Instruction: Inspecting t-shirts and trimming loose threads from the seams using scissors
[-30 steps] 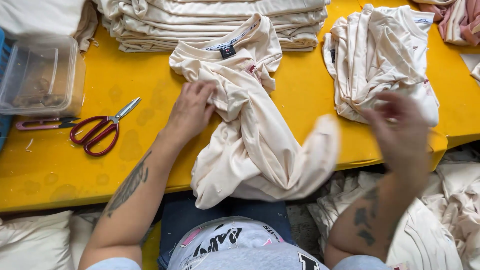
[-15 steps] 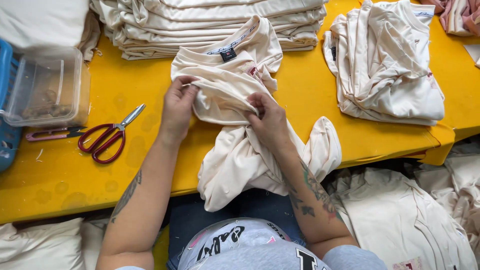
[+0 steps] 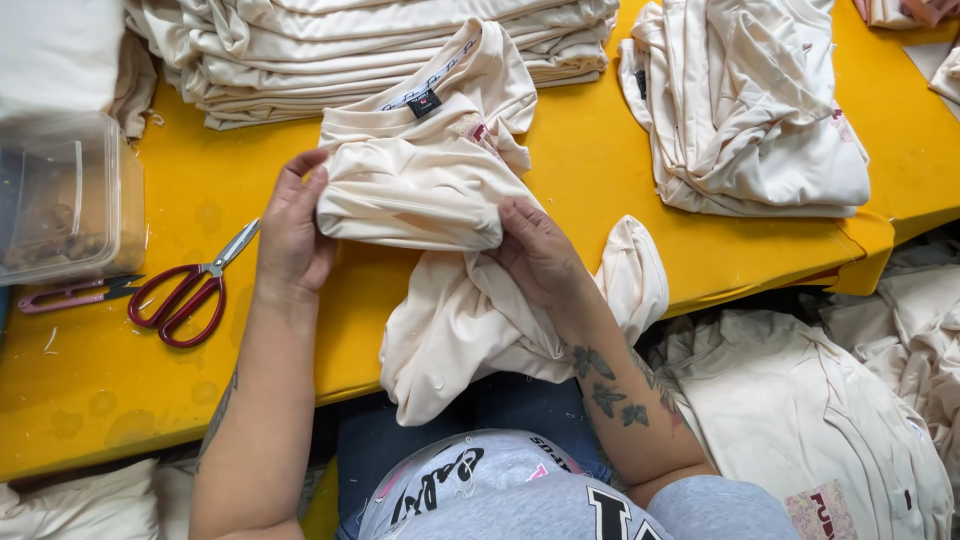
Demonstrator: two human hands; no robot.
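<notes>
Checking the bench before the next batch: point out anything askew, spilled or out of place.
Little stands out. The cream shirt held by the left hand and right hand hangs partly off the yellow table edge. Cream garments lie heaped below the table at right. The red-handled scissors lie closed beside small snips.

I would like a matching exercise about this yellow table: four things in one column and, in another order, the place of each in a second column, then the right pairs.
Things:
1. red-handled scissors
2. clear plastic box
3. cream shirt
4. loose pile of cream garments

Places:
A. at the left edge of the table
B. held at its fold between the left hand and the right hand
C. on the table's right part
D. flat on the table, just left of the left hand

Pairs: 1-D, 2-A, 3-B, 4-C
</notes>
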